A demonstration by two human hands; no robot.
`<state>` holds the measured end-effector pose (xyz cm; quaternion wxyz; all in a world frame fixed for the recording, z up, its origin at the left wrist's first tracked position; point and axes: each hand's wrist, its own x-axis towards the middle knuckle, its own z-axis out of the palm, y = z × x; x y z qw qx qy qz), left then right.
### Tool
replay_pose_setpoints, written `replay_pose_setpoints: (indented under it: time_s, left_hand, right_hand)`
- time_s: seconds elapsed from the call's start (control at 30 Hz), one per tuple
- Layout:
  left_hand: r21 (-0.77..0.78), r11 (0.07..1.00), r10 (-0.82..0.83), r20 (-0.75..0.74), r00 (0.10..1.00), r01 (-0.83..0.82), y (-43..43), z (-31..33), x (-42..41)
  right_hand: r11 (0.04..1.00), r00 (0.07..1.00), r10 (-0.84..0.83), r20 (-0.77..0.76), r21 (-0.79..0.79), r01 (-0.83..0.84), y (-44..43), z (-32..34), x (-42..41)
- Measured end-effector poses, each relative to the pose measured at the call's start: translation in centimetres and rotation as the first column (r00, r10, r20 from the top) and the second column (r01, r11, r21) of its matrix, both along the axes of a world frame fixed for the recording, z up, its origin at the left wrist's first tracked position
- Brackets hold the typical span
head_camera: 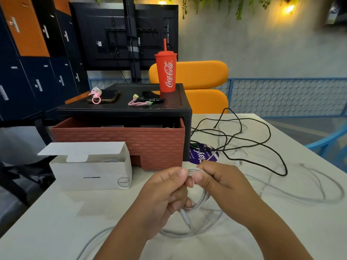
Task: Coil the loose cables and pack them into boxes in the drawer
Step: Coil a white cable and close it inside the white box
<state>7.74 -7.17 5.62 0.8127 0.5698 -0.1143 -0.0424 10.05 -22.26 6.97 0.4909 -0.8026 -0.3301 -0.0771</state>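
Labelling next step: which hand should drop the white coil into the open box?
Left, likely: left hand grips the white coil and the open box sits on its side; right hand would cross over.

Left hand (165,192): fingers curled, thumb on top, pinching the white cable (203,198) loops.
Right hand (217,179): fingers curled, thumb pressing the same loops, just beside the left thumb.
Forearms: both bare, converging from the lower edge.

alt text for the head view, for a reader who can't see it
The left hand and right hand pinch a partly coiled white cable above a white table. An open white box stands at left, before an open brick-patterned drawer; a loose black cable sprawls at right. A red cup stands on the black unit above.
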Motion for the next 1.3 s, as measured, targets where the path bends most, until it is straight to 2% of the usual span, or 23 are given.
replay_pose_setpoints:
  time_s: [0.1, 0.2, 0.33, 0.5, 0.6, 0.73, 0.83, 0.87, 0.93, 1.0, 1.07, 1.17, 1.23, 1.3]
  left_hand:
    - [-0.08, 0.997, 0.013, -0.01, 1.0, -0.014, 0.0, 0.0, 0.3]
    - [-0.168, 0.985, -0.043, -0.002, 0.999, 0.042, 0.4, 0.0, 0.4]
    - [-0.365, 0.924, -0.138, -0.055, 0.989, 0.109, 0.2, 0.0, 0.4]
    - [-0.399, 0.917, -0.075, -0.192, 0.979, -0.008, 0.3, 0.6, 0.3]
    - [-0.43, 0.901, -0.029, -0.21, 0.977, -0.065, 0.9, 1.1, 0.4]
    - [-0.429, 0.896, 0.022, -0.221, 0.975, -0.117, 1.3, 1.2, 0.6]
    - [-0.395, 0.911, 0.033, -0.212, 0.977, -0.117, 1.2, 1.0, 0.5]
    - [-0.384, 0.917, 0.033, -0.205, 0.978, -0.112, 1.1, 0.9, 0.5]
    - [-0.35, 0.93, 0.04, -0.197, 0.98, -0.108, 0.8, 0.9, 0.5]
    - [-0.312, 0.944, 0.039, -0.207, 0.978, -0.104, 0.4, 0.7, 0.4]
    - [-0.287, 0.953, 0.034, -0.224, 0.974, -0.099, 0.0, 0.7, 0.4]
    - [-0.282, 0.951, 0.056, -0.242, 0.969, -0.125, -0.1, 0.6, 0.5]
    - [-0.299, 0.943, 0.072, -0.249, 0.966, -0.148, 0.1, 0.6, 0.6]
    - [-0.32, 0.933, 0.088, -0.246, 0.965, -0.167, 0.2, 0.5, 0.6]
  right_hand:
    - [0.988, 0.988, -0.154, 0.029, 0.021, 0.153, 0.4, -0.3, 0.2]
    - [0.962, 0.973, -0.231, -0.012, 0.147, 0.23, 0.9, -0.2, 0.0]
    - [0.943, 0.972, -0.206, -0.112, 0.242, 0.228, 1.3, 0.3, -0.3]
    - [0.951, 0.972, -0.168, -0.165, 0.235, 0.204, 0.9, 0.1, 0.1]
    - [0.939, 0.958, -0.279, -0.062, 0.191, 0.286, 0.1, -0.3, 0.8]
    - [0.91, 0.9, -0.408, 0.155, -0.016, 0.415, -0.5, -0.6, 1.4]
    - [0.882, 0.874, -0.45, 0.183, -0.061, 0.467, -0.1, -0.8, 1.5]
    - [0.881, 0.873, -0.467, 0.137, -0.014, 0.474, 0.0, -0.8, 1.5]
    - [0.874, 0.888, -0.456, -0.064, 0.153, 0.461, 0.0, -0.5, 1.5]
    - [0.85, 0.902, -0.331, -0.278, 0.327, 0.413, 0.3, -0.2, 1.3]
    - [0.797, 0.894, -0.165, -0.417, 0.478, 0.37, 0.6, 0.0, 1.1]
    - [0.706, 0.862, 0.058, -0.504, 0.631, 0.322, 0.9, 0.3, 0.7]
    - [0.708, 0.843, 0.105, -0.528, 0.635, 0.309, 1.1, 0.3, 0.5]
    - [0.749, 0.839, 0.112, -0.532, 0.6, 0.28, 1.5, 0.1, 0.2]
